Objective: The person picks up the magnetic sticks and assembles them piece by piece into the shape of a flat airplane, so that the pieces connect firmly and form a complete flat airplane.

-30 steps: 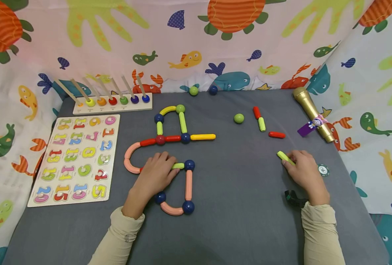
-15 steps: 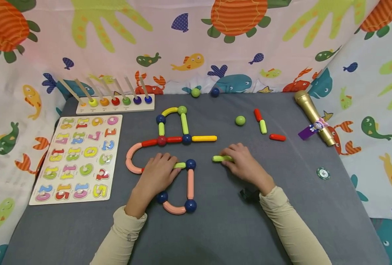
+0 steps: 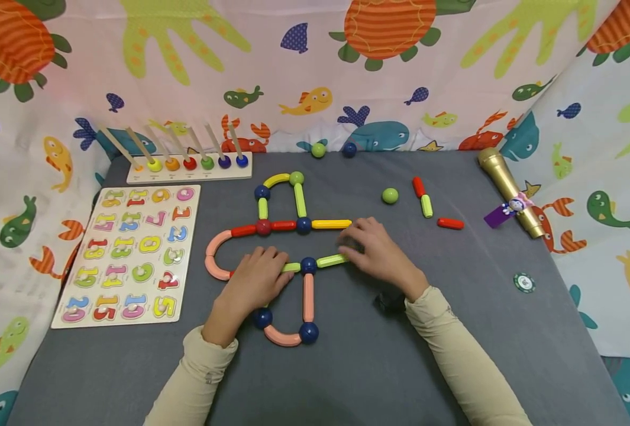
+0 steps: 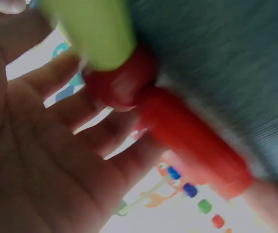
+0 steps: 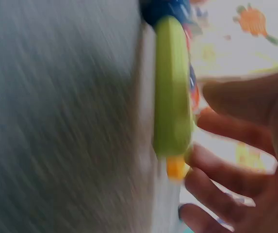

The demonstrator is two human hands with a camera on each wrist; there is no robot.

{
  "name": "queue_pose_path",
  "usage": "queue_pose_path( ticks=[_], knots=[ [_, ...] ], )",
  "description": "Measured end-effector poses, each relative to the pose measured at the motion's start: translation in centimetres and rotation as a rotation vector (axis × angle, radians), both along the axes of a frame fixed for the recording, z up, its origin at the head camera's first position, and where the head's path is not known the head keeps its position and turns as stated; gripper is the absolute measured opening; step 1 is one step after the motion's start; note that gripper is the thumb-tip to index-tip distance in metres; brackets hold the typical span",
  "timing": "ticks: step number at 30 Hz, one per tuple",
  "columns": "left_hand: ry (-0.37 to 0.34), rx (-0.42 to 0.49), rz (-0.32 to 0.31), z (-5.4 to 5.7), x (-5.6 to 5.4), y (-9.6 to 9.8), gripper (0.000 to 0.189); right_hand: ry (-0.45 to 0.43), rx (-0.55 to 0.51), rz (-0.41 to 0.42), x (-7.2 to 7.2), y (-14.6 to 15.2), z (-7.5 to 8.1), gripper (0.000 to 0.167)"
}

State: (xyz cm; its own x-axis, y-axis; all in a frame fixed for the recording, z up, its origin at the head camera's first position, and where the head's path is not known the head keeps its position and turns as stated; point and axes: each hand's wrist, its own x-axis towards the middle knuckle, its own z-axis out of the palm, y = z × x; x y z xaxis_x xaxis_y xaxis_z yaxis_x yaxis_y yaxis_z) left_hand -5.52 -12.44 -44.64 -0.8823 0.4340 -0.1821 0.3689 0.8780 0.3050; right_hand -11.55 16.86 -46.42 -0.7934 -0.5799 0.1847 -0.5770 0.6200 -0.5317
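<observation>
A flat figure of magnetic rods and balls lies on the grey table. My left hand (image 3: 255, 283) lies over its middle, fingers fairly straight and touching a red ball (image 4: 122, 82) between a lime rod (image 4: 95, 34) and a red rod (image 4: 192, 141). That ball is hidden from the head view. My right hand (image 3: 378, 253) is beside another lime rod (image 3: 333, 260), which meets a dark blue ball (image 3: 308, 265). Its thumb and fingers (image 5: 226, 170) are parted, not closed round the rod. A yellow rod (image 3: 332, 224) sticks out just above that rod.
Left stand a number puzzle board (image 3: 128, 254) and a peg stacker (image 3: 189, 168). A green ball (image 3: 390, 196), a red-and-lime rod pair (image 3: 422, 197) and a red rod (image 3: 450, 223) lie right. Farther right are a gold microphone (image 3: 510, 192) and a poker chip (image 3: 524, 283).
My right hand has carried the lime rod leftward from the right side to the dark blue ball, where they now meet, and its fingers have parted. The left hand has stayed in place.
</observation>
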Motion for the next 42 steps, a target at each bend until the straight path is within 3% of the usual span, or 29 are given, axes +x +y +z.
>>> queue_pose_path(
  ticks=[5, 8, 13, 17, 20, 25, 33, 39, 42],
  knots=[
    [-0.092, -0.041, -0.001, 2.2, -1.4, 1.2, 0.041, 0.108, -0.004, -0.289, -3.6, 2.6, 0.2, 0.031],
    [-0.085, -0.019, -0.027, 3.4, -2.6, 2.6, 0.042, 0.089, 0.044, -0.361, -5.2, 4.0, -0.4, 0.035],
    [-0.041, 0.035, -0.120, 4.1, -5.3, 5.3, 0.033, -0.041, -0.003, -0.336, -5.7, 4.7, -1.1, 0.033],
    [-0.072, -0.044, -0.159, 3.4, -7.2, 7.0, 0.032, -0.178, -0.065, -0.239, -4.8, 3.9, -1.0, 0.033],
    [-0.135, -0.116, -0.160, 2.8, -8.0, 7.6, 0.037, -0.245, -0.096, -0.175, -4.0, 3.2, -0.7, 0.034],
    [-0.172, -0.107, -0.165, 2.3, -8.2, 8.0, 0.041, -0.297, -0.147, -0.161, -3.3, 2.8, -0.7, 0.033],
    [-0.109, -0.007, -0.159, 1.4, -7.0, 8.6, 0.040, -0.327, -0.178, -0.163, -3.2, 3.1, -1.0, 0.032],
    [0.025, -0.112, -0.185, 0.8, -6.7, 9.6, 0.026, -0.337, -0.198, -0.159, -3.2, 3.3, -1.1, 0.031],
    [0.031, -0.135, -0.170, 0.7, -6.8, 9.6, 0.028, -0.351, -0.197, -0.168, -3.0, 3.5, -1.1, 0.030]
  ],
)
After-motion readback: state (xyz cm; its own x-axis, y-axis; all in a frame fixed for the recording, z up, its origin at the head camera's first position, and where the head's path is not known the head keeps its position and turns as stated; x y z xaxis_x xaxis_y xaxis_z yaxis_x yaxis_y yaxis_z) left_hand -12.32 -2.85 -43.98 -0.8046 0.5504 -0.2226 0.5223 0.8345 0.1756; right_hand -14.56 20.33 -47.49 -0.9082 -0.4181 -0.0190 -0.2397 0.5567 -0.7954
